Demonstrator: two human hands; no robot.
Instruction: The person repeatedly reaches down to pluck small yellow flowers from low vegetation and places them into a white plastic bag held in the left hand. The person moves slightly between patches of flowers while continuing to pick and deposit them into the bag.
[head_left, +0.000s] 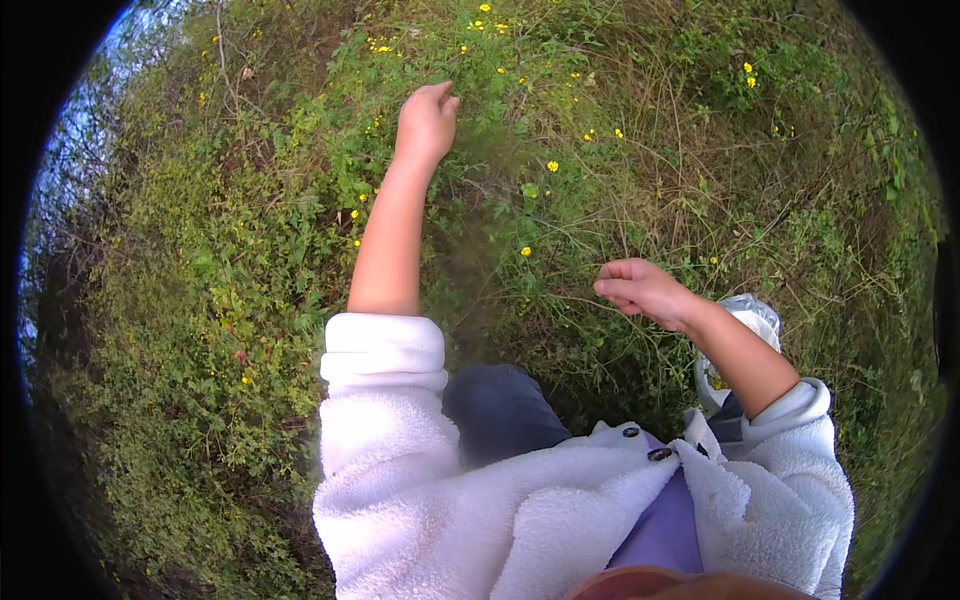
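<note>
My left hand is stretched far forward over green leafy plants, its fingers bent near the foliage; whether it grips a stem does not show. My right hand is held lower and to the right, fingers curled in towards the thumb, and any small thing within them is hidden. A yellow flower stands on a stem to the left of my right hand. Another yellow flower grows between the two hands, farther forward. Behind my right forearm is a whitish, partly see-through plastic bag, partly covered by the arm.
Dense weeds with scattered yellow flowers and dry stalks surround me. Thin bare branches stand at the upper left. My knee in dark trousers is below, close to the plants.
</note>
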